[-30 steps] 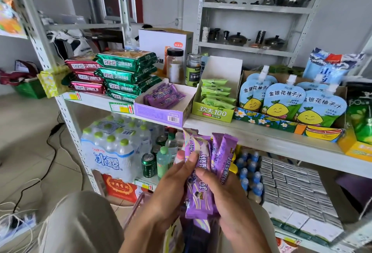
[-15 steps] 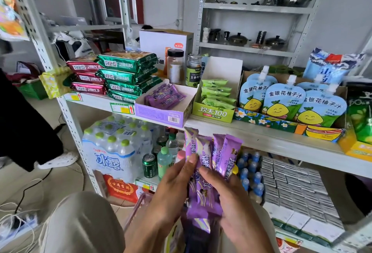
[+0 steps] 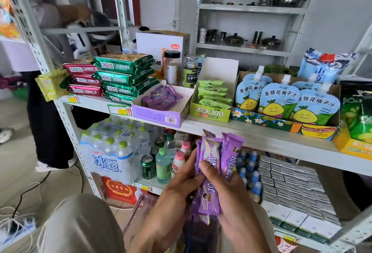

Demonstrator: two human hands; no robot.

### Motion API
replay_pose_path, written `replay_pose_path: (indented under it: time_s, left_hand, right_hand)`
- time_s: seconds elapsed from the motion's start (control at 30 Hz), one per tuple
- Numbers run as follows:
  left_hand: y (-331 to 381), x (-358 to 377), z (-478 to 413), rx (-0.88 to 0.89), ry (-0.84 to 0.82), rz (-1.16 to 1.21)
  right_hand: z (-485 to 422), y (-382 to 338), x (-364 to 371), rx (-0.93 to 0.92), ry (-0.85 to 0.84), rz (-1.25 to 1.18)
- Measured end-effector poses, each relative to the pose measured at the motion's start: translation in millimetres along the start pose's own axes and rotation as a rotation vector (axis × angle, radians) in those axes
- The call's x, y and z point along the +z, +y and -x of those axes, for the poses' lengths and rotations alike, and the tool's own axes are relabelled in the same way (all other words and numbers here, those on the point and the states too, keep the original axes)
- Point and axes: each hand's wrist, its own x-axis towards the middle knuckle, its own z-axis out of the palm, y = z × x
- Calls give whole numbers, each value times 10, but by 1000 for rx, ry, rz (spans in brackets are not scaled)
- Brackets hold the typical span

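The left hand [image 3: 175,194] is gripping the left edge of a fanned bundle of purple bars [image 3: 213,156], fingers curled round it. The right hand [image 3: 227,192] is clamping the same bundle, thumb pressing on the front and fingers wrapping behind. The bars are hanging in the air in front of the shelf [image 3: 251,138] edge, below and right of the purple box [image 3: 159,115], which is holding matching bars. Risks, as judged: the bars are splaying apart at the top and the wrappers are looking slick, so any loosening of a thumb could be sending one sideways down among the bottles [image 3: 163,164] on the lower tier. A straight lift could be snagging the bundle on the shelf lip. The box is sitting right at the shelf front, so a hard push while loading could be shifting it. Legible writing: the water pack [image 3: 106,160] is showing "冰露"; the box and one bar are showing "Vogura", the box also carrying a barcode; the jar [image 3: 190,75] is showing "五香"; the green box [image 3: 211,111] is showing "100"; the pouches [image 3: 277,99] are showing "金银花柚子汁".
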Motion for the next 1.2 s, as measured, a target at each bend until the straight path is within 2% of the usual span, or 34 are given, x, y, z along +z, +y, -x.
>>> replay_pose_path:
  time_s: [0.1,0.23,0.37,0.5,0.63,0.93,1.07,1.2]
  left_hand:
    - [-47,37,-31,-37,43,89]
    - [-55,69,-35,-50,174,-8]
    - [-54,38,-15,-50,253,-142]
    - [-37,-11,-2,-35,292,-202]
    - [-73,-17,-33,24,365,-171]
    - [24,49,19,132,476,-129]
    - [175,95,32,214,514,-300]
    - [552,137,-26,305,490,-574]
  right_hand:
    - [7,-14,11,-8,26,26]
    - [47,-14,46,-6,68,74]
    - [49,7,48,-184,116,396]
    - [25,-17,10,-264,56,548]
    - [27,45,35,-275,36,509]
    - [54,32,149,-440,154,572]
    - [10,-20,232,-455,172,571]
    - [-159,-165,428,-416,136,623]
